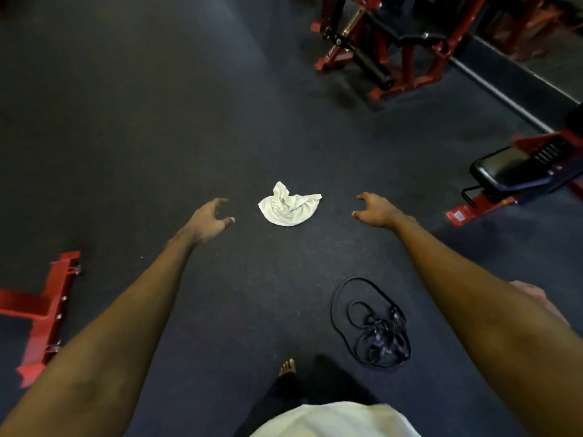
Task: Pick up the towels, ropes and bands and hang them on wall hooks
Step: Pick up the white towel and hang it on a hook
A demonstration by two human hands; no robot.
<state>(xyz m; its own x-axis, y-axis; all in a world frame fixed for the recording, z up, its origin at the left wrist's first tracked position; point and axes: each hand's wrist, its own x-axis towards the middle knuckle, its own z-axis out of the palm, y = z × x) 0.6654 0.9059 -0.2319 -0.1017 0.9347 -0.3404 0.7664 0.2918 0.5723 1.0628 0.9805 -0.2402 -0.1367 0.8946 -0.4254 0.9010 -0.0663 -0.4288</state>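
A crumpled white towel point(288, 205) lies on the dark gym floor straight ahead. My left hand point(210, 221) reaches out to the left of it, fingers loosely spread and holding nothing. My right hand point(375, 210) is stretched out to the right of the towel, also with relaxed fingers and nothing in it. Neither hand touches the towel. A tangled black rope point(375, 326) lies on the floor nearer to me, under my right forearm. No wall hooks are in sight.
A red and black weight machine point(378, 48) stands at the back right. A padded bench on a red frame point(511, 178) is at the right edge. Another red machine base point(41, 310) sits at the left. My bare foot point(287, 367) is at the bottom.
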